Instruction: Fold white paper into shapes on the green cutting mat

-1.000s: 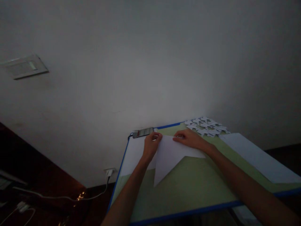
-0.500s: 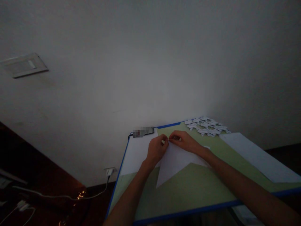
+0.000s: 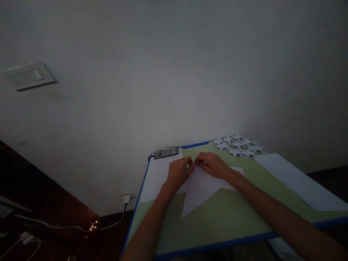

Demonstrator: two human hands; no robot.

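Note:
A white sheet of paper (image 3: 202,188) with a folded, pointed shape lies across the middle of the green table (image 3: 206,228). My left hand (image 3: 179,170) pinches the paper at its far tip, thumb and fingers pressed together. Right beside it, my right hand (image 3: 213,164) has its fingertips closed on the same tip from the other side. The paper's lower left corner points toward me. My fingers hide the tip itself, so the exact shape of the fold there cannot be made out.
Several small folded paper pieces (image 3: 239,145) are grouped at the far right corner. White paper (image 3: 296,181) lies along the right side, another white sheet (image 3: 159,181) at left. A phone (image 3: 166,152) rests at the back edge. A plug (image 3: 126,199) sits in the wall.
Both hands have shifted slightly toward me at the paper's tip, and my left hand a little to the left. More of the paper's right corner shows.

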